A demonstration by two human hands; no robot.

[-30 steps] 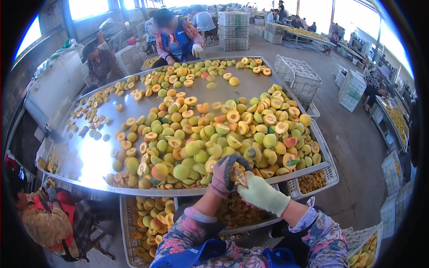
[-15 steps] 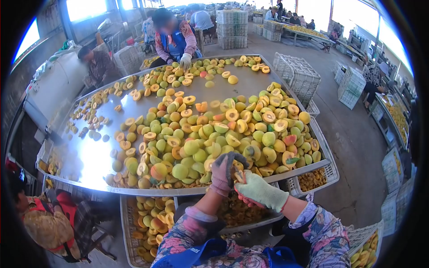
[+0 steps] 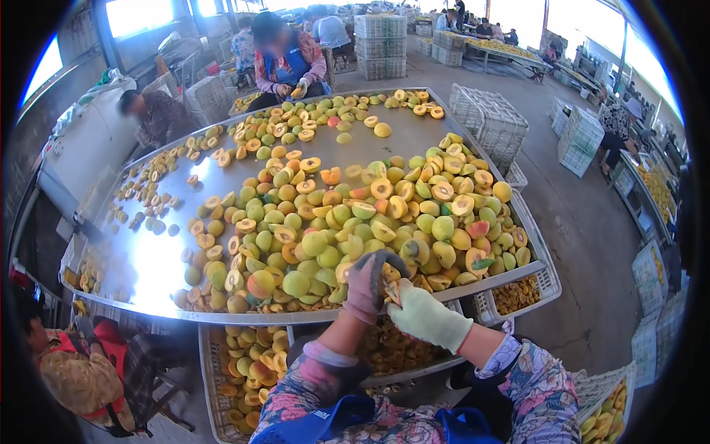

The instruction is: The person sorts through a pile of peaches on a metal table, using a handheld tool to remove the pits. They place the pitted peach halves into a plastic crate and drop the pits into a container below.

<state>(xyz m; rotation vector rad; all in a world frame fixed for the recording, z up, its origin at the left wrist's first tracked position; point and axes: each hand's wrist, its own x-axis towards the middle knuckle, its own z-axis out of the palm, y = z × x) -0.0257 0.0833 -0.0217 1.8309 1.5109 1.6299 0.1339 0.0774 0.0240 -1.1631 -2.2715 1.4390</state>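
My left hand (image 3: 370,285), in a pink and dark grey glove, is closed around a cut peach (image 3: 390,277) at the near edge of the metal table. My right hand (image 3: 431,318), in a pale green glove, meets it from the right with fingers pinched at the fruit. Whatever those fingers grip is too small and hidden to name. Just beyond both hands lies a large heap of yellow-green peaches (image 3: 314,243), many halved with brown centres showing.
Under the table's front edge sit a crate of peach halves (image 3: 248,370) and a container of brownish scraps (image 3: 399,348). Another crate (image 3: 543,292) hangs at the right corner. A co-worker (image 3: 288,63) handles fruit across the table; another person (image 3: 81,362) sits at lower left. Crates (image 3: 488,122) stand right.
My right hand has turned, its glove's back now facing up and its red palm side hidden. The co-worker across the table has drawn a gloved hand back from the fruit toward the body.
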